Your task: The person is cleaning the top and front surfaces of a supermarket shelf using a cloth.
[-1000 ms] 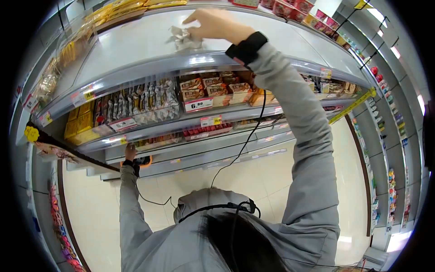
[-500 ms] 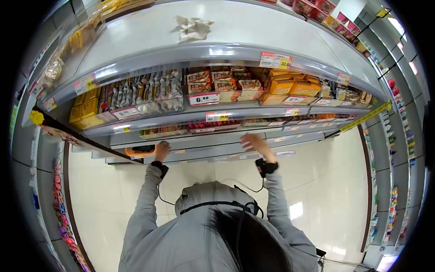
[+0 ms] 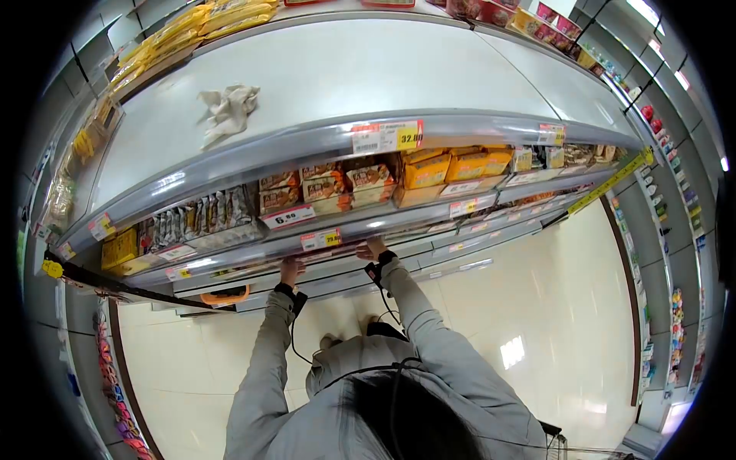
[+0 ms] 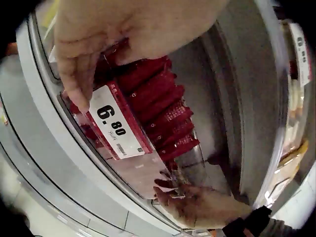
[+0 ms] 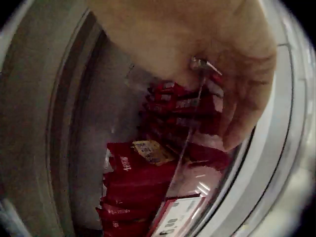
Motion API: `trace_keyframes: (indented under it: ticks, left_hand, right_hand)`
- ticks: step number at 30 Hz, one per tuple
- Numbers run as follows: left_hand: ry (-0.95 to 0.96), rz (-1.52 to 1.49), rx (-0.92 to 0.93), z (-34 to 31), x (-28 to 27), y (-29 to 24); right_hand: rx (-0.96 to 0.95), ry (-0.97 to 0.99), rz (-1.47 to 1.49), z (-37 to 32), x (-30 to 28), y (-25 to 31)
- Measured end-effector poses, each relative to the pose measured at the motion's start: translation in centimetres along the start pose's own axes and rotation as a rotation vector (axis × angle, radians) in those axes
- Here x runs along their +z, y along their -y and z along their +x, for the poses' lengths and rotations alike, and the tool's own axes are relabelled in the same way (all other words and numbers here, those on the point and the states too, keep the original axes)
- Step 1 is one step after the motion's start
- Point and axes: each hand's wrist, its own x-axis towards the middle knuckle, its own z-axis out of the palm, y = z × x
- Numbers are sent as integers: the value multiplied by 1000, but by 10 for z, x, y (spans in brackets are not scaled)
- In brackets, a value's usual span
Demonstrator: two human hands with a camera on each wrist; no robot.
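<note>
Both hands are at a lower shelf, one at each end of a clear plastic bin [image 4: 143,173] filled with a row of red packets [image 4: 165,106]. My left hand [image 3: 291,271] grips the bin's left end, thumb inside and fingers over the front, beside a 6.80 price tag [image 4: 118,123]. At the other end my right hand [image 3: 372,248] pinches the clear wall between thumb and fingers, close to more red packets [image 5: 136,182]. In the head view the shelf above largely hides the bin. A crumpled pale cloth [image 3: 230,107] lies on the white top shelf.
Boxed snacks [image 3: 322,188] and yellow packs [image 3: 452,165] fill the shelf above the hands. An orange-rimmed container [image 3: 225,295] stands low at the left. Cables [image 3: 294,337] hang from the wrists. Yellow bags [image 3: 199,27] lie at the back left.
My right hand has come down from the cloth on the top shelf to the lower shelf. My left hand has moved right, and both now hold the bin. The cloth stays behind.
</note>
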Motion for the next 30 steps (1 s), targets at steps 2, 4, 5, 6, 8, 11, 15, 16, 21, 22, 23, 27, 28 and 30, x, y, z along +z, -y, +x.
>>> trace_keyframes:
  ticks: [2,4,5,6,8,11,15,16,21,22,23,27,28,30]
  left_hand:
    - [-33,-33,1,20,-6,24]
    - [37,-75,61,47,-18,53]
    - [-12,-76,114,46,-15,54]
    - [-60,-77,163,45,-11,57]
    - [-113,-77,190,43,-5,60]
    - [-209,-88,236,69,-1,76]
    - [-117,-7,361,64,23,67]
    - [-115,-11,371,68,34,69]
    - [-239,5,299,62,52,68]
    - [-226,-28,310,63,53,67]
    - [-225,-33,317,65,52,66]
    - [-118,-86,322,54,46,56]
    - [-145,79,330,52,51,51]
    - [-202,-23,375,61,51,60]
  right_hand:
    - [80,18,58,0,-3,0]
    - [58,8,49,-8,-2,2]
    - [-13,86,1,-2,-4,3]
    - [-3,89,-11,5,-8,2]
    - [-81,86,-144,17,-16,-4]
    - [-91,109,-70,24,-27,-6]
    - [-116,114,39,49,-66,-11]
    - [-132,185,61,48,-71,-3]
    - [-91,233,-46,20,-82,18]
    - [-94,232,-47,8,-75,20]
    - [-54,126,-19,2,-69,23]
    - [23,2,5,4,-52,23]
    - [38,25,15,7,-55,24]
    - [107,-28,121,4,-54,23]
